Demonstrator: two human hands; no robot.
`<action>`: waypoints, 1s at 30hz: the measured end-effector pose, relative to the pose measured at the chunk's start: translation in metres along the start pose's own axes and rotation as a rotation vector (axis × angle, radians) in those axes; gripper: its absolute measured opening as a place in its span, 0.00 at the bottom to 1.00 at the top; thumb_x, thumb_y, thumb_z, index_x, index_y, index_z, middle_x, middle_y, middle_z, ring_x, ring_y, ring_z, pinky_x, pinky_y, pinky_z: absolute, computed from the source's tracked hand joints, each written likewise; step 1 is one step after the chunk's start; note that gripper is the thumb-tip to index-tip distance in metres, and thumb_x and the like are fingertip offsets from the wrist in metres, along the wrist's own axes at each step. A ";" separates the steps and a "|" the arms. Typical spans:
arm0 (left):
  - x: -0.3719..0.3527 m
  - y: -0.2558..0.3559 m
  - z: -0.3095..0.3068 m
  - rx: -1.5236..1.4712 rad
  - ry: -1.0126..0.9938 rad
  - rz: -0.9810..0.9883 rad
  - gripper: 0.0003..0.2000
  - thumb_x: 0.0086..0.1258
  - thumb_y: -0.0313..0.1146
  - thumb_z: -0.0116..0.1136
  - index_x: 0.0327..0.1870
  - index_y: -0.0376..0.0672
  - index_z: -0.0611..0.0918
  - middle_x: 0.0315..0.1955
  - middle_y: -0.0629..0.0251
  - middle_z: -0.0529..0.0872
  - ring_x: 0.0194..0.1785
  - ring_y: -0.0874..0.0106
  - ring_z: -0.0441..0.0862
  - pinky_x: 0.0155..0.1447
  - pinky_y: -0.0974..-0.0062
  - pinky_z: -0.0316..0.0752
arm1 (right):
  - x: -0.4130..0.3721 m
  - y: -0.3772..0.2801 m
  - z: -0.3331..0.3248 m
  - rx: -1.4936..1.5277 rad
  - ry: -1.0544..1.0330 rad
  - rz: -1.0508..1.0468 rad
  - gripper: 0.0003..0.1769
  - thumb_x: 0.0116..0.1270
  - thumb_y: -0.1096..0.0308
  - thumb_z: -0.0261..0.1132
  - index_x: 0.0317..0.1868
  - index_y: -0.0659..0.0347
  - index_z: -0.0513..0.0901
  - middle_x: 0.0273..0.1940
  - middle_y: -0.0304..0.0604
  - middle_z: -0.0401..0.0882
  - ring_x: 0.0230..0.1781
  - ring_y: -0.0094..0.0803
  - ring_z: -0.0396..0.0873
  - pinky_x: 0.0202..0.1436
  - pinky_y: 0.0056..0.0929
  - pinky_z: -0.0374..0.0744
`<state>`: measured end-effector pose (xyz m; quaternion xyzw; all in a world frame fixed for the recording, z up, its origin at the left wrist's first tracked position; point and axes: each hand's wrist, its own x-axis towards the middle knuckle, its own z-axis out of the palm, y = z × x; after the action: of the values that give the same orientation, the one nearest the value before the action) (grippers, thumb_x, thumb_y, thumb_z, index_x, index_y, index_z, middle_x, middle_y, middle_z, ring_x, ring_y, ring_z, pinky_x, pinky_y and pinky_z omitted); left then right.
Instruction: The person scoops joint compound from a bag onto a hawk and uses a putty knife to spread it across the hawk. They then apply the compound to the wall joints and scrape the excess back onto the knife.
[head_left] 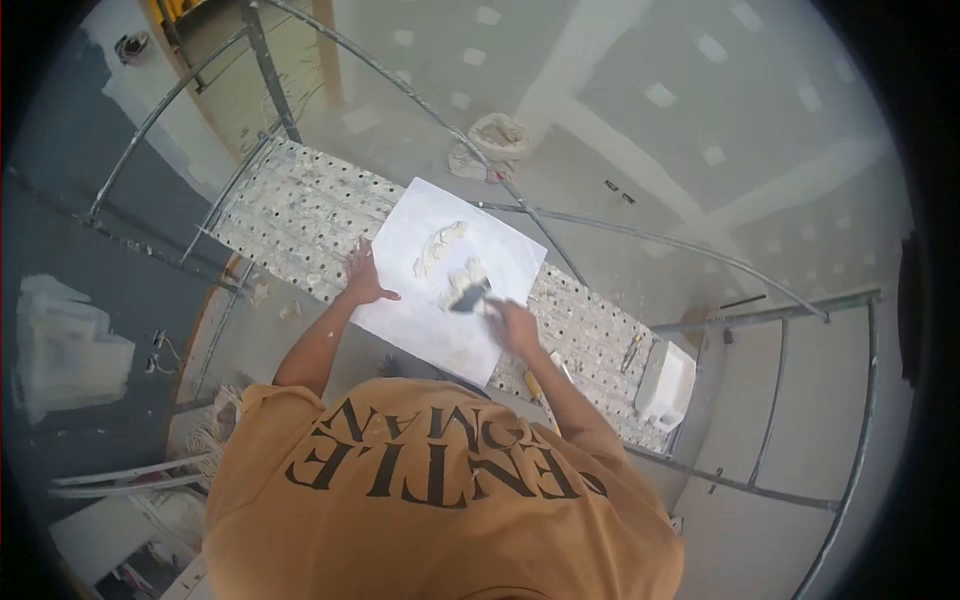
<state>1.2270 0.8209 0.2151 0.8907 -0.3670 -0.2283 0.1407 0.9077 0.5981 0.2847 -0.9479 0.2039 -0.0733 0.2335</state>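
Firm Underneath, Soft on Top

From where I stand, I see a white board (420,328) lying flat across the perforated platform (310,200). On it there are two patches of pale paste (438,252), one curved and one heaped close to the blade of a scraper (470,296). The right grip (517,328) is closed around the handle of the scraper, and the dark blade is just beside the paste. The left grip (366,276) is open, with the thumb spread on the board and the fingers along its left edge; whether the fingertips go beneath it, I cannot tell.

In my judgement, the board is rather light and stiff, but it could slide if nothing presses on it. A good place to hold it is a clean edge, well apart from the paste. The paste looks thick and soft, probably sticky to touch. The scraper seems light, and is best held by its handle, near the blade.
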 end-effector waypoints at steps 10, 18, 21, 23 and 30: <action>-0.002 0.000 0.008 -0.021 0.008 0.017 0.80 0.34 0.66 0.79 0.77 0.31 0.31 0.79 0.43 0.29 0.81 0.49 0.23 0.80 0.45 0.25 | 0.064 -0.034 0.065 -0.005 -0.046 0.032 0.20 0.64 0.65 0.62 0.57 0.54 0.82 0.46 0.56 0.83 0.43 0.53 0.84 0.48 0.48 0.82; 0.007 -0.007 0.008 0.005 0.013 0.045 0.80 0.34 0.66 0.79 0.76 0.29 0.32 0.78 0.43 0.27 0.81 0.48 0.22 0.79 0.43 0.24 | 0.103 -0.100 0.070 -0.080 0.029 0.196 0.15 0.66 0.68 0.59 0.52 0.56 0.81 0.40 0.55 0.83 0.38 0.51 0.85 0.42 0.48 0.82; 0.002 -0.008 0.006 -0.005 -0.007 0.060 0.80 0.35 0.66 0.79 0.76 0.29 0.31 0.78 0.43 0.26 0.81 0.49 0.22 0.79 0.43 0.24 | 0.136 -0.112 0.056 -0.196 -0.044 0.224 0.12 0.64 0.69 0.58 0.46 0.59 0.84 0.37 0.55 0.84 0.37 0.50 0.85 0.40 0.49 0.83; 0.005 -0.011 0.005 -0.012 -0.037 0.066 0.80 0.35 0.68 0.78 0.76 0.29 0.30 0.78 0.42 0.26 0.81 0.49 0.21 0.79 0.43 0.24 | 0.143 -0.109 0.044 -0.247 -0.058 0.191 0.12 0.63 0.70 0.58 0.44 0.59 0.84 0.36 0.55 0.85 0.35 0.49 0.86 0.39 0.49 0.83; -0.002 0.017 0.013 -0.186 0.119 0.101 0.63 0.55 0.63 0.70 0.79 0.33 0.42 0.80 0.47 0.35 0.83 0.53 0.30 0.79 0.44 0.27 | 0.101 -0.108 0.019 -0.251 -0.068 0.134 0.13 0.61 0.71 0.60 0.45 0.64 0.82 0.32 0.55 0.85 0.34 0.50 0.86 0.37 0.47 0.83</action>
<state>1.2096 0.8099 0.2119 0.8662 -0.3794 -0.2009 0.2556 1.0422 0.6508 0.3236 -0.9559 0.2663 0.0006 0.1240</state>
